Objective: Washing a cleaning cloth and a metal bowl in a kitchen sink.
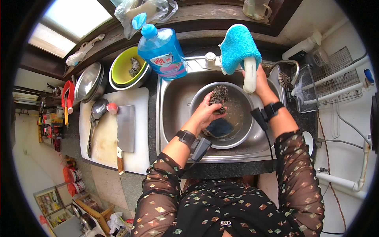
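Observation:
My left hand [208, 112] grips a dark, matted clump, perhaps a loofah or scouring pad [219, 96], over a metal basin [251, 118] in the stainless steel sink [174, 103]. Cloudy water and a dark blue piece [219, 127] lie in the basin. My right hand [260, 80] is at the sink's back right, behind the white faucet spout [249, 74], over which a bright blue cloth [238, 44] hangs. Most of its fingers are hidden, so its hold cannot be made out. Both wrists wear black straps with small devices.
Left of the sink, a white cutting board [100, 130] holds a cleaver [126, 129] and ladle [99, 108]. Behind are a blue detergent bottle [162, 53], a green bowl [118, 68] and metal bowls [88, 80]. A wire basket [308, 100] stands at the right.

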{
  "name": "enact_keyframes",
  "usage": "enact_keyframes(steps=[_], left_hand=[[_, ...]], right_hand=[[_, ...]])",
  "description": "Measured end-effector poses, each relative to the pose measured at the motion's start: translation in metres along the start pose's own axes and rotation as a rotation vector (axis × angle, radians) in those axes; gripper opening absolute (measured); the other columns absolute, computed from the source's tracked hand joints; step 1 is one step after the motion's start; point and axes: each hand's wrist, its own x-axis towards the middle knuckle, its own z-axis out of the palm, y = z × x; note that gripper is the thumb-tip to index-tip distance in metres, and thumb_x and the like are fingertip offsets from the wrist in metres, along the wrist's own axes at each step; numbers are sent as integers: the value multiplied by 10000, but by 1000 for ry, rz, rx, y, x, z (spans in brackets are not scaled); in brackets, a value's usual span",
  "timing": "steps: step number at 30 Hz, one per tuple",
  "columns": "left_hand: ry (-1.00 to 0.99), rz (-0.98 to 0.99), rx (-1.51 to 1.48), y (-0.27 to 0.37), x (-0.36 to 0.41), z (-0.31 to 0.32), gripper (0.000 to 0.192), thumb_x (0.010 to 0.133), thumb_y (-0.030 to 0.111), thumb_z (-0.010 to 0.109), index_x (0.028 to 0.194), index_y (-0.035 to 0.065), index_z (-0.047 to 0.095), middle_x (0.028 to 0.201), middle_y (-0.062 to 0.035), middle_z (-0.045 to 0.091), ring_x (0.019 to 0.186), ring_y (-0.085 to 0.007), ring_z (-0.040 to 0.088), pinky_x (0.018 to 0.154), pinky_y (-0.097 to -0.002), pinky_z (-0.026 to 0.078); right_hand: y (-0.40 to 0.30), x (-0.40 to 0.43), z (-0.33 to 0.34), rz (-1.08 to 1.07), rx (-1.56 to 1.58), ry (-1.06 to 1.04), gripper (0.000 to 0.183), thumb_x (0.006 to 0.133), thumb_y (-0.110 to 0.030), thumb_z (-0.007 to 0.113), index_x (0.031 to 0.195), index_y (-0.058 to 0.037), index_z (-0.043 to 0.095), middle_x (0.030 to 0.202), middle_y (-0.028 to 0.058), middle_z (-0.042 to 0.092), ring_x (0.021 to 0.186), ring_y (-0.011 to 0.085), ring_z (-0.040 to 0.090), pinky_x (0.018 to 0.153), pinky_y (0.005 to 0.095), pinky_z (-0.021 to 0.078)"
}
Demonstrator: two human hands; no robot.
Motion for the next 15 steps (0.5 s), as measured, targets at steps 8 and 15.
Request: enact_keyframes(steps=[8, 15], left_hand=[[-116, 4, -208, 12, 2, 4, 506, 730, 12, 386, 1214, 130, 298, 1089, -136, 472, 926, -294, 542, 790, -460, 455], [-152, -14, -186, 10, 9, 8, 460, 761, 57, 398, 1210, 126, 322, 1152, -134, 450, 960, -282, 528, 819, -443, 442]], right_hand=[[16, 50, 21, -37, -250, -152, 424, 620, -349, 668, 856, -16, 553, 899, 210, 560, 889, 373, 530, 769, 434, 423], [22, 54, 29, -249, -291, -151, 406, 621, -324, 669, 898, -49, 559, 923, 181, 546, 911, 351, 511, 791, 414, 416]])
